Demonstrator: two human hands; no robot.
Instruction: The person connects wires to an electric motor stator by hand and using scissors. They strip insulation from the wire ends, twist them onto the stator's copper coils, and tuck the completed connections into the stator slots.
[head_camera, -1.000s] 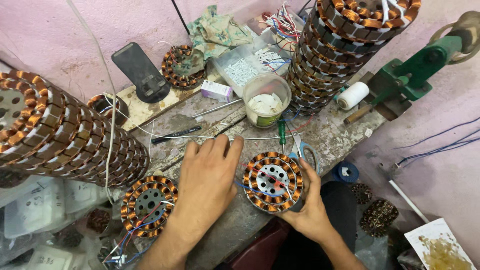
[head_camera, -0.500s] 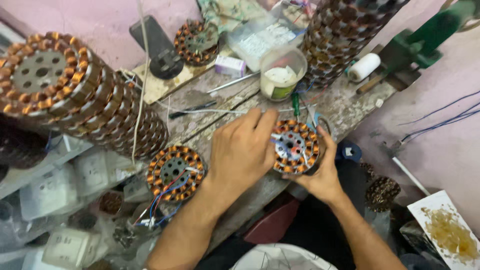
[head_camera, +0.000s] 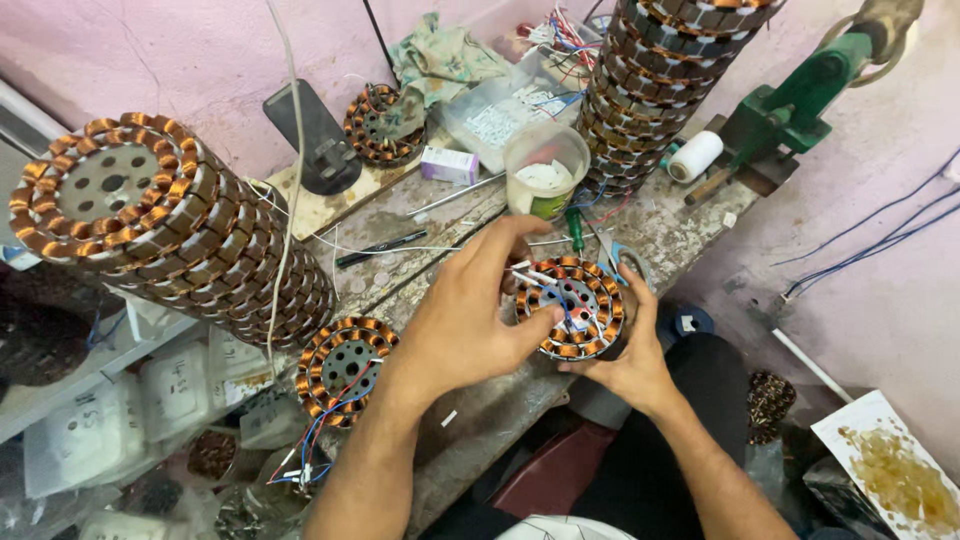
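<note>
Head view, looking down on a worn grey desk (head_camera: 690, 225) set against a pink wall.

Largest items: two tall stacks of copper-wound stators. The left stack (head_camera: 165, 225) leans on its side across the left end of the desk, its top face turned toward the camera. The right stack (head_camera: 665, 85) stands upright at the far right, just beside a green bench tool (head_camera: 790, 105) and a white roll (head_camera: 696, 156).

Mid-sized items: a crumpled cloth (head_camera: 440, 55) and a clear tray of small white parts (head_camera: 500, 115) at the back; a dark stand (head_camera: 310, 135) near the wall; a lone stator behind it (head_camera: 382, 125); a translucent cup (head_camera: 546, 168) holding white material, between the tray and the hands.

Work in hand: a single copper-wound stator (head_camera: 578, 308) held at the desk's near edge, tilted toward the camera, with thin white, blue and red leads lying across its centre. The right hand (head_camera: 630, 350) cups it from beneath and from the right side, fingers wrapped on the rim. The left hand (head_camera: 470, 320) grips its left rim, thumb on the near edge and fingertips over the top windings.

Smaller items: another stator (head_camera: 345, 368) lying flat at the desk's left edge, trailing red and blue wires; a green-handled screwdriver (head_camera: 576, 225) just behind the held stator; a black pen (head_camera: 380, 248); a small white box (head_camera: 448, 163).
</note>
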